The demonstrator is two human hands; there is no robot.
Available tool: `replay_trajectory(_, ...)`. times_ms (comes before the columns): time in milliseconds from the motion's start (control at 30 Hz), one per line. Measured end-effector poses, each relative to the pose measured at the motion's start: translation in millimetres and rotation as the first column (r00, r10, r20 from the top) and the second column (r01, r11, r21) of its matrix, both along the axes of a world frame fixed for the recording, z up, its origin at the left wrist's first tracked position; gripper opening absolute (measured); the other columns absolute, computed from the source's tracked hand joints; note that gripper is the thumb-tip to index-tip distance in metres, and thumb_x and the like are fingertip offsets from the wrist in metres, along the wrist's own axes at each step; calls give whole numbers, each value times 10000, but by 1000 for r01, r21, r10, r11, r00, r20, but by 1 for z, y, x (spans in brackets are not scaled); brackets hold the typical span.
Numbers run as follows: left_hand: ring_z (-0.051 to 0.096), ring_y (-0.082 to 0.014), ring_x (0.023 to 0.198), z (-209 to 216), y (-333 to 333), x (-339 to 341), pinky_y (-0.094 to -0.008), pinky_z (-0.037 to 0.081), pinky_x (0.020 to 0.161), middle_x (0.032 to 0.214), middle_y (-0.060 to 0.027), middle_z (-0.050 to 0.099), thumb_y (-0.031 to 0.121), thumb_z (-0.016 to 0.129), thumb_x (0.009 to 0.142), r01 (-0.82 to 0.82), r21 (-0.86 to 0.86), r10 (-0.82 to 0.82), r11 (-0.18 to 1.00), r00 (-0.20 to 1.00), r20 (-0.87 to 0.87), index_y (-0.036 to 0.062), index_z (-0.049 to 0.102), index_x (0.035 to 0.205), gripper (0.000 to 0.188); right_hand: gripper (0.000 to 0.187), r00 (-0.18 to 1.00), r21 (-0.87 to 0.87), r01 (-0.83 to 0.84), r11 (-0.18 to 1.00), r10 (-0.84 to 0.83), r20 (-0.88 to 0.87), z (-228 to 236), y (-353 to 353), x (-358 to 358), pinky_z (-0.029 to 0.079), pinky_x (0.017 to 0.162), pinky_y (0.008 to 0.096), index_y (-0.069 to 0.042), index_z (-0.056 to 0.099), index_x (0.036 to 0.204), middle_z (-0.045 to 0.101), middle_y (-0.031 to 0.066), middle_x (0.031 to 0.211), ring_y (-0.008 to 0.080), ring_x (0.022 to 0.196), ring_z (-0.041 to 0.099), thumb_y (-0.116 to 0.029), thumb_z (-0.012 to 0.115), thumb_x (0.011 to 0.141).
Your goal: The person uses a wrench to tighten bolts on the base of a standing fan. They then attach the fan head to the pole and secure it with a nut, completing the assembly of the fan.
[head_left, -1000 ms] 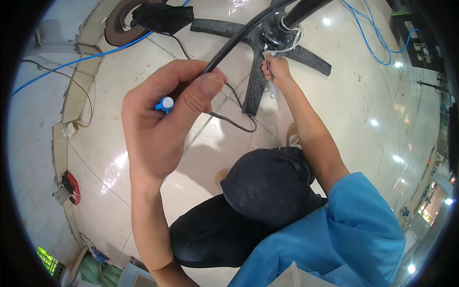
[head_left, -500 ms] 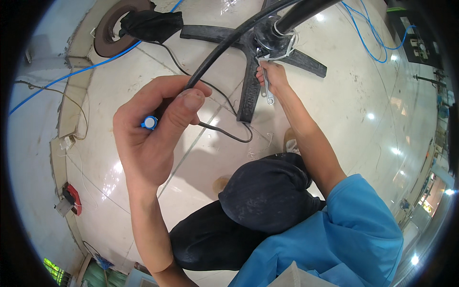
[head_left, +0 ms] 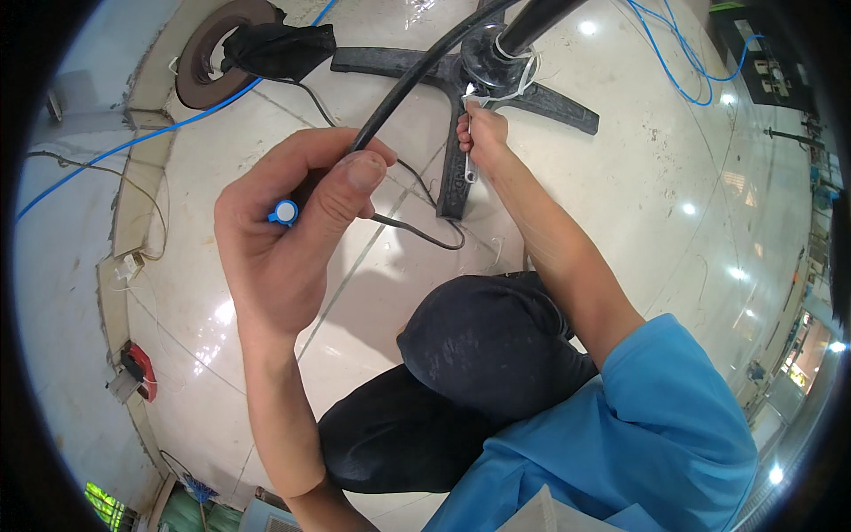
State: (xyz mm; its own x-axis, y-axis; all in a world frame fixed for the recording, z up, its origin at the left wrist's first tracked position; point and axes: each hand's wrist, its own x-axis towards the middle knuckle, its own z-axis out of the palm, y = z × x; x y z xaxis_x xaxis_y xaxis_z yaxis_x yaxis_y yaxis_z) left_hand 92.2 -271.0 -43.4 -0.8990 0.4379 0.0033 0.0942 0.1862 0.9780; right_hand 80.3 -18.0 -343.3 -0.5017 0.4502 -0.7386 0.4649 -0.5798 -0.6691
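Observation:
My left hand (head_left: 292,235) is closed around a thick black cable (head_left: 412,80), pinching it between thumb and fingers. A small blue thing with a round white end (head_left: 284,213) pokes out of the same fist; its rest is hidden. Farther off, my right hand (head_left: 487,135) grips a silver wrench (head_left: 471,168), its far end at the hub of a black star-shaped base (head_left: 454,160). What the wrench's jaw engages is too small to tell. A black pole (head_left: 539,25) rises from the hub, with a white strap (head_left: 528,80) looped about its foot.
Blue hose (head_left: 151,133) runs along the left wall, past a brown ring (head_left: 191,75) with black cloth (head_left: 279,51) on it. A thin dark cord (head_left: 417,232) lies on the tiled floor. At the far right stands a black box (head_left: 767,66) with blue tubing.
My right hand has swung left with the wrench, whose handle now points more straight toward me. The left hand keeps its hold on the cable. The whole view has shifted slightly.

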Motion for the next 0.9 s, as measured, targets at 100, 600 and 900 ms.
replay_trajectory(100, 627, -103, 724, 1, -3, 4, -236, 485, 659, 899, -57, 746, 141, 768, 965, -25, 22, 25, 999, 1000, 15, -46, 763, 1039, 201, 389, 999, 3, -54, 999, 54, -3, 0, 2, 0, 343, 432, 315, -33, 580, 815, 536, 62, 667, 142, 492, 461, -356, 664, 1014)
replay_trajectory(600, 631, -104, 718, 2, -11, 7, -238, 488, 653, 900, -61, 754, 134, 777, 959, -29, 8, 30, 1000, 999, -16, -44, 764, 1035, 194, 466, 995, -203, -100, 974, 93, -43, -6, 15, 14, 364, 431, 339, 56, 621, 934, 527, 71, 656, 163, 474, 443, -389, 549, 1052)
replay_trajectory(900, 631, -113, 709, -5, -5, -3, -238, 488, 652, 925, -77, 763, 139, 768, 969, -16, 33, 16, 999, 1000, -8, -50, 758, 1035, 201, 417, 999, -51, -30, 998, 28, -29, -8, -7, 14, 301, 407, 298, -24, 577, 866, 509, 42, 653, 119, 460, 396, -360, 509, 1104)
